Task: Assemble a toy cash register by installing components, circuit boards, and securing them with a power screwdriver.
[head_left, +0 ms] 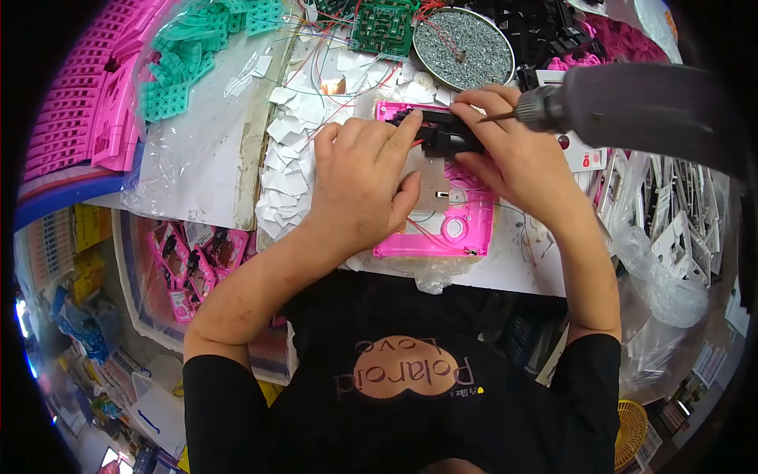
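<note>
Pink plastic is filling the middle of your surface [513,272]: the pink casing [458,229] is lying flat, open side up, with thin red wires trailing off it. Your left hand [359,178] is pressing down, fingers closing on the black part [442,133] at the casing's top edge. Your right hand [513,154] is pinching that same black part from the other side, with the grey power screwdriver [632,107] hanging just above it, bit pointing left. The part looks seated but not yet fastened, I'd judge; the round tray of screws [464,49] is waiting beyond, beside a green circuit board [383,30].
</note>
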`<state>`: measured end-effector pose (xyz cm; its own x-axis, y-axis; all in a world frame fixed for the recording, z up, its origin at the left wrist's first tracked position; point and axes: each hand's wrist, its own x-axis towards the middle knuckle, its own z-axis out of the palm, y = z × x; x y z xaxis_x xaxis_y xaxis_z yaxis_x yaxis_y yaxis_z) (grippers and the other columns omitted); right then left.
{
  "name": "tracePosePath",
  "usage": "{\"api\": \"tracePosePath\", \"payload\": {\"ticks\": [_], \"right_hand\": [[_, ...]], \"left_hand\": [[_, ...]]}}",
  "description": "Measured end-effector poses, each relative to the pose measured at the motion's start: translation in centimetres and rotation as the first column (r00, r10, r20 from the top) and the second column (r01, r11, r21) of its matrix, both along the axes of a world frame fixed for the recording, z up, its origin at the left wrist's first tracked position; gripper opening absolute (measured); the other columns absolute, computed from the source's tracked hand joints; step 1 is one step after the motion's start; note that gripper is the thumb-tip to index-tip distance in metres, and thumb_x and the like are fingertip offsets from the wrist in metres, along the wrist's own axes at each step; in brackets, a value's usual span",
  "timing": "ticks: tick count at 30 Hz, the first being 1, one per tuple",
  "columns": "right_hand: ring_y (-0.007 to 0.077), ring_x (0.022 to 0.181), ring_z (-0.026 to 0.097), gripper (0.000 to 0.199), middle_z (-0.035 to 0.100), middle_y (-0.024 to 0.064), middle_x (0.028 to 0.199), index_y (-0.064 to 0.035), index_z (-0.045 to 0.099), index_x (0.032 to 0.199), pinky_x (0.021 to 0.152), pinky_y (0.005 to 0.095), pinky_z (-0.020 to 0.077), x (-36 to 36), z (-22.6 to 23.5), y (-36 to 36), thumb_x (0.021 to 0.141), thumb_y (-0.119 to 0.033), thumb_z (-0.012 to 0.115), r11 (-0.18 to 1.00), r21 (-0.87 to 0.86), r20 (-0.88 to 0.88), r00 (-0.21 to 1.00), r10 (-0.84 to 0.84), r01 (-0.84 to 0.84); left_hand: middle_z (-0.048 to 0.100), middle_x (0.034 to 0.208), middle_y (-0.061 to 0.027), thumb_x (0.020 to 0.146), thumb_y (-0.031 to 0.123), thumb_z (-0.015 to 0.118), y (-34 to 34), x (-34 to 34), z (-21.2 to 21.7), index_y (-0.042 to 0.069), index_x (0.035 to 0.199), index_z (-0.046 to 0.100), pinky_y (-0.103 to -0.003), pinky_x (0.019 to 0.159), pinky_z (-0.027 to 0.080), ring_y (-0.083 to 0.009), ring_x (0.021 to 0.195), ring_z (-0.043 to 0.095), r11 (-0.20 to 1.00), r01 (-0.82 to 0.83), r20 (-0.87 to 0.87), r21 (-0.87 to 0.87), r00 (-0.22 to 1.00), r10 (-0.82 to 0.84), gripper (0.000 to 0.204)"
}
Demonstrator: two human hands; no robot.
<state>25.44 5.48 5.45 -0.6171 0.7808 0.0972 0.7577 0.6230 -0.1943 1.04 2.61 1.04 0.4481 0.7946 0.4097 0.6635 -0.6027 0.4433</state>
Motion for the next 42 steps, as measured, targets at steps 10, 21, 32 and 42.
{"api": "tracePosePath", "payload": {"ticks": [10, 21, 32, 42], "right_hand": [[0.0332, 0.119, 0.061, 0.043, 0.067, 0.0140, 0.122, 0.0020, 0.064, 0.120, 0.103, 0.0414, 0.0504, -0.6, 0.9, 1.6, 0.085, -0.019, 0.075, 0.991, 0.080, 0.028, 0.994, 0.108, -0.110], [0.0264, 0.101, 0.064, 0.040, 0.066, 0.0166, 0.115, 0.0088, 0.062, 0.122, 0.092, 0.0362, 0.0541, 6.1, 5.5, 0.2, 0.086, -0.002, 0.075, 0.725, 0.589, -0.492, 0.870, -0.029, 0.357], [0.0179, 0.077, 0.067, 0.045, 0.068, 0.0093, 0.087, 0.0055, 0.056, 0.129, 0.072, 0.0343, 0.0570, 7.8, 9.5, 8.6, 0.091, -0.014, 0.071, 0.951, -0.108, -0.864, 0.446, -0.234, 0.290], [0.0136, 0.065, 0.046, 0.049, 0.046, 0.0005, 0.074, -0.0063, 0.042, 0.148, 0.070, 0.0361, 0.0449, 0.5, 5.7, 2.1, 0.100, -0.014, 0.043, 0.950, -0.176, -0.980, -0.043, -0.194, -0.257]], "left_hand": [[0.061, 0.109, -0.0092, 0.077, 0.021, 0.074, 0.5, 0.2, 1.0, 0.004, 0.133, 0.064, -0.046, 0.095, 0.035, -0.0280, 0.106, 0.055, 0.999, -0.032, -0.077, -0.012, 0.997, 0.031, 0.059], [0.066, 0.097, -0.0095, 0.082, 0.025, 0.074, 10.6, 1.4, 2.9, 0.008, 0.094, 0.074, -0.044, 0.087, 0.045, -0.0288, 0.093, 0.065, 0.976, 0.217, 0.058, -0.037, 0.975, -0.214, 0.021], [0.069, 0.089, -0.0059, 0.090, 0.026, 0.070, 16.8, 8.1, -1.4, 0.009, 0.083, 0.069, -0.047, 0.084, 0.039, -0.0282, 0.090, 0.067, 0.961, 0.248, -0.343, 0.121, 0.919, -0.194, 0.018], [0.062, 0.079, -0.0037, 0.088, 0.022, 0.074, 9.1, 4.9, 2.7, 0.009, 0.083, 0.062, -0.043, 0.085, 0.036, -0.0267, 0.080, 0.062, 0.942, 0.247, 0.022, 0.227, 0.966, -0.259, 0.018]]}}
